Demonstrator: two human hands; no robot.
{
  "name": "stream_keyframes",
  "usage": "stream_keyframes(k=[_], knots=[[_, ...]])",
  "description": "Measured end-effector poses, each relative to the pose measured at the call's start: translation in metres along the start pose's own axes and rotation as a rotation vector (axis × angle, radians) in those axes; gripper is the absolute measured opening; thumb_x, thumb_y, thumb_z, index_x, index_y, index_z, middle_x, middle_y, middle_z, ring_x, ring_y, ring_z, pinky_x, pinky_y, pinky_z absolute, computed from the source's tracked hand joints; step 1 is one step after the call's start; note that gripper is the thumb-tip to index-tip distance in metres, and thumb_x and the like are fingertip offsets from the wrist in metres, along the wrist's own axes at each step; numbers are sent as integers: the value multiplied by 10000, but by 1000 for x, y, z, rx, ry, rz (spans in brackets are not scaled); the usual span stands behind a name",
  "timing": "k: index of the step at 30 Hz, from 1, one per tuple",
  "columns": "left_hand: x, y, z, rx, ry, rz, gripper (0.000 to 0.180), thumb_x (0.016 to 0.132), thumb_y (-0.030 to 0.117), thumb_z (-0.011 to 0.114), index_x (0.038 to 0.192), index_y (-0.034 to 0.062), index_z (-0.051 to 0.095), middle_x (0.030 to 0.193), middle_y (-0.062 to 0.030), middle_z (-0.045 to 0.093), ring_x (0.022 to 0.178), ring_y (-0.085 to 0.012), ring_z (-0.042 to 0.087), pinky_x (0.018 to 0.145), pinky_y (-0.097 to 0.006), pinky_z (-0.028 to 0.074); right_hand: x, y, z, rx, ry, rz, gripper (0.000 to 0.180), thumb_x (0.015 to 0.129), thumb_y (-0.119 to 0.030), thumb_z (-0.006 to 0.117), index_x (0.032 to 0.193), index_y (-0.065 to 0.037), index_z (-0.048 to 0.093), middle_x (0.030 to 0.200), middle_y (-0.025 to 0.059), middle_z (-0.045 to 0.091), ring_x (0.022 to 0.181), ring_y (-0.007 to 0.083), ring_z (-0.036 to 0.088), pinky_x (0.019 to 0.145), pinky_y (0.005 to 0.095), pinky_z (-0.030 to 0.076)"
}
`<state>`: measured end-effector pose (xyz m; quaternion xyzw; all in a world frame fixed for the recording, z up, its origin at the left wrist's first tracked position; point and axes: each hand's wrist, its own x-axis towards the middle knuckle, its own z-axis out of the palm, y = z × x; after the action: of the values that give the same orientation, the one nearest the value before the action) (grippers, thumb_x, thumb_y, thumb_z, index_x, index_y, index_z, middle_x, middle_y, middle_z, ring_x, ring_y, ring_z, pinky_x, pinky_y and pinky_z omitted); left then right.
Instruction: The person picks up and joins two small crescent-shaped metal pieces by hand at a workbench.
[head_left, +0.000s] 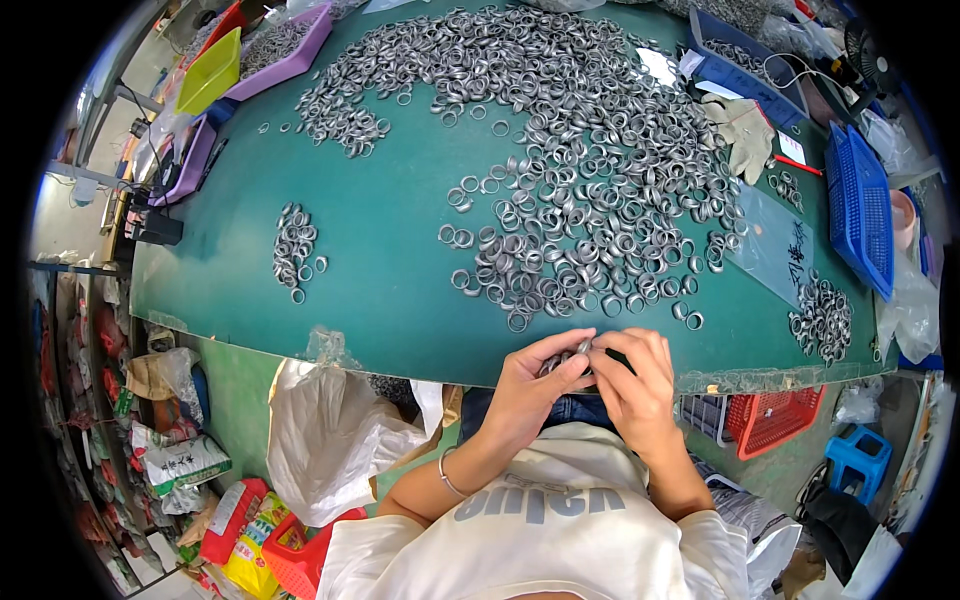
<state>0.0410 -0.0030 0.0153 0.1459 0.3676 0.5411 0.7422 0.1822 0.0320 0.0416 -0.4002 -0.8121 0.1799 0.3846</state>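
A small stack of metal rings (565, 360) sits pinched between my 2 hands, just off the near edge of the green table (390, 260). My left hand (530, 390) curls closed around them; my right hand (635, 385) pinches the top ring with bent fingertips, though how many rings I hold is hard to tell. Beyond lies the big heap of rings (590, 180), a smaller pile (295, 245) to the left, and a blue basket (860, 205) far right.
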Motion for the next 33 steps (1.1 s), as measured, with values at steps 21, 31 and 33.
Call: stream_keyframes(k=[21, 31, 33], knots=[[2, 14, -2, -130, -96, -175, 381, 918, 144, 449, 1256, -30, 424, 1116, -163, 563, 965, -216, 576, 833, -330, 480, 31, 49, 29, -346, 31, 132, 129, 716, -56, 622, 841, -86, 611, 867, 40, 524, 841, 226, 481, 722, 348, 341], [-1, 12, -2, -37, -122, -132, 362, 921, 162, 458, 1231, -25, 452, 1051, -127, 572, 944, -196, 577, 791, -315, 496, 31, 55, 30, -345, 50, 107, 127, 717, -79, 645, 835, -72, 600, 868, 43, 535, 843, 229, 483, 737, 362, 338], [-1, 13, -3, -123, -123, -159, 324, 915, 168, 476, 1183, -13, 490, 992, -102, 574, 894, -179, 575, 752, -298, 502, 32, 55, 30, -333, 45, 113, 120, 717, -78, 648, 826, -68, 602, 863, 41, 540, 839, 229, 487, 736, 362, 336]])
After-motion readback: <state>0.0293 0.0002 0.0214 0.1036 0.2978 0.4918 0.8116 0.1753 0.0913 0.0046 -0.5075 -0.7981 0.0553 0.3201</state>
